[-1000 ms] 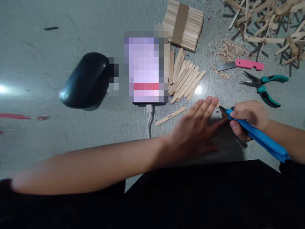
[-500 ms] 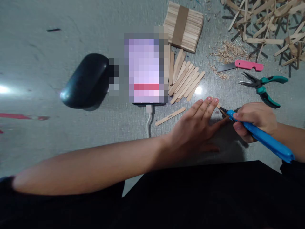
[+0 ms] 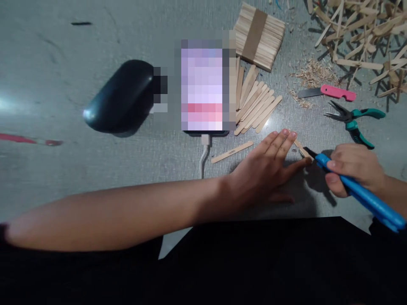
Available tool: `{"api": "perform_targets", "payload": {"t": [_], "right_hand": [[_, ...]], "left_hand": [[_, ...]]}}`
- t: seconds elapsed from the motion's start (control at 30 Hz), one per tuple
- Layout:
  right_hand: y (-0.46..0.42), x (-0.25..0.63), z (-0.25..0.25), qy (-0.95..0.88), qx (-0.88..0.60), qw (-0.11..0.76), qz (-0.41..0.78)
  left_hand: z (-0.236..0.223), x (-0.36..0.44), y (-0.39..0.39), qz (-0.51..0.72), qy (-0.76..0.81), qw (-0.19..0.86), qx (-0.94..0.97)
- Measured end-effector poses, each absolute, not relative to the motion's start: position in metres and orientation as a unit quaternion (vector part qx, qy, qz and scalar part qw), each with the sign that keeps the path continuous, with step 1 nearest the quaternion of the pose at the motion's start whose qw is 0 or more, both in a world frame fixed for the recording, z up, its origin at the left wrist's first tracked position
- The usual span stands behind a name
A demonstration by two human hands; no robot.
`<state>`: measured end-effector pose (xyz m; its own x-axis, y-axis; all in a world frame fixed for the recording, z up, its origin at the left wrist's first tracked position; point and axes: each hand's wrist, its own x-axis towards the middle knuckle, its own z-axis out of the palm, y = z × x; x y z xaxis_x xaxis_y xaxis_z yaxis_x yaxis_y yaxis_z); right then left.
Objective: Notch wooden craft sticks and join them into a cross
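My left hand lies flat on the table with its fingers spread. Its fingertips press on the upper end of a wooden craft stick, and the thumb touches the stick's lower end. A blue utility knife is in my right hand, its fingers wrapped round the handle. The dark blade sits at the craft stick close to my left thumb; whether it cuts in, I cannot tell. Left of my left hand lies a single stick with small print on it.
Loose craft sticks and a banded bundle lie ahead. At the right are teal-handled pliers, a pink folding knife, wood shavings and piled sticks. A pixelated phone and black mouse lie leftward.
My right hand has drawn the utility knife down and right along the craft stick, baring more of it. My left hand keeps its place on the stick. The whole view has shifted slightly.
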<state>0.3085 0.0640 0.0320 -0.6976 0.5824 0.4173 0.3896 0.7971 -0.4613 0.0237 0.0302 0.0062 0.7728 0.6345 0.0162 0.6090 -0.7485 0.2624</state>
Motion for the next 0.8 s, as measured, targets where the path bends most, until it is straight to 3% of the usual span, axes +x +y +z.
{"api": "perform_targets", "payload": {"t": [0.07,0.13,0.8], "right_hand": [[0.075,0.299,0.026,-0.884,-0.228,0.357,0.196],[0.083,0.293,0.021,-0.879,-0.237,0.365,0.194],[0.081,0.291,0.024,-0.895,-0.257,0.321,0.175]], "left_hand": [[0.004,0.022,0.029,0.058,0.330,0.118,0.935],[0.001,0.020,0.029,0.068,0.328,0.114,0.935],[0.002,0.015,0.029,0.075,0.323,0.121,0.935]]}}
